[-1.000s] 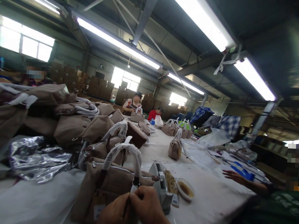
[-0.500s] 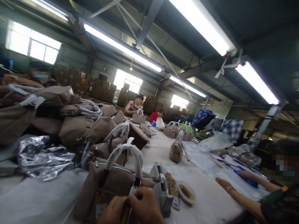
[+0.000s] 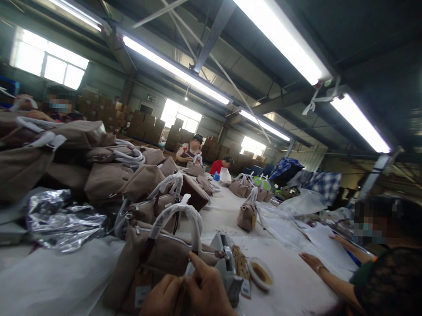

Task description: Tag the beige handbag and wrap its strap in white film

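A taupe handbag [image 3: 170, 255] stands upright on the table right in front of me, its two arched handles wrapped in white paper [image 3: 193, 223]. Low at its front, by the near handle's base, both hands meet. My left hand [image 3: 164, 299] is closed in a pinch, with its fingertips against the right hand. My right hand [image 3: 209, 290] has its index finger stretched up toward the handle base, while thumb and other fingers are closed at the left fingertips. A bit of white shows between the hands; what they pinch is too hidden to name. A tag [image 3: 142, 291] hangs on the bag's front.
A grey tape dispenser [image 3: 228, 267], a bundle of brown tags [image 3: 240, 265] and a round dish [image 3: 260, 274] lie right of the bag. Piled handbags [image 3: 107, 176] and crinkled silver plastic [image 3: 66, 221] fill the left. A co-worker's hand [image 3: 311, 263] rests on the table at right.
My right index finger has straightened upward from a curled pinch; both hands stay at the bag's front. The co-worker at right has leaned in over the table.
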Tool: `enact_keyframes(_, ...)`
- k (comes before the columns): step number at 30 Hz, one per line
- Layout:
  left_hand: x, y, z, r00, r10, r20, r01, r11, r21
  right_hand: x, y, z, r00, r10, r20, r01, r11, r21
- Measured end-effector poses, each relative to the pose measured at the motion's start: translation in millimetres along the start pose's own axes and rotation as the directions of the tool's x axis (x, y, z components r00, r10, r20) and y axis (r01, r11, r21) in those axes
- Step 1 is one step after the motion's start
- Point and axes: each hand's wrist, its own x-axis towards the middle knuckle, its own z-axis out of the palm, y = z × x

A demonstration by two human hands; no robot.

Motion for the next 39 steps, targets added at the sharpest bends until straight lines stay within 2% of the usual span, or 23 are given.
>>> enact_keyframes(4, -2.2, -1.3, -0.8, 0.999, 0.029, -0.03, -0.029, 0.999, -0.012, 2.9, 1.6, 3.9, 0.999, 0.049, 0.0, -0.049, 0.998, 0.05)
enact_keyframes(10, -6.7, -0.1, 4.4, 0.994, -0.045, -0.095, 0.046, 0.999, 0.011, 5.1, 2.5, 8.7, 0.986, 0.159, -0.055, -0.161, 0.986, -0.045)
enact_keyframes(13, -7.6, -1.8, 9.9, 0.994, -0.025, -0.104, 0.027, 0.999, 0.019, 6.1, 1.1, 10.6, 0.981, 0.176, -0.082, -0.181, 0.981, -0.068)
enact_keyframes(16, -8.1, -6.8, 12.5, 0.993, 0.037, -0.108, -0.033, 0.999, 0.041, 4.5, -2.2, 10.0, 0.983, 0.162, -0.086, -0.169, 0.981, -0.092)
enact_keyframes(19, -6.3, -9.3, 9.2, 0.997, 0.041, -0.06, -0.043, 0.999, -0.023, -1.1, -5.8, 5.9, 0.995, 0.094, -0.045, -0.099, 0.986, -0.137)
enact_keyframes(23, -1.5, -5.6, 2.1, 0.997, -0.076, -0.002, 0.075, 0.99, -0.123, -10.6, -6.0, 3.6, 1.0, 0.015, -0.006, -0.016, 0.969, -0.247)
enact_keyframes(29, -1.3, -5.6, 2.8, 0.956, -0.278, 0.098, 0.292, 0.935, -0.201, -18.3, 4.3, 14.5, 0.992, -0.024, -0.12, -0.008, 0.966, -0.258)
enact_keyframes(34, 4.7, 0.6, 0.1, 0.883, -0.443, 0.155, 0.469, 0.833, -0.294, -18.9, 11.2, 18.7, 0.987, -0.02, -0.159, -0.015, 0.976, -0.218)
enact_keyframes(39, 16.4, 14.2, -10.8, 0.797, -0.535, 0.28, 0.604, 0.698, -0.384, -13.8, 8.1, 14.8, 0.987, 0.079, -0.142, -0.096, 0.989, -0.115)
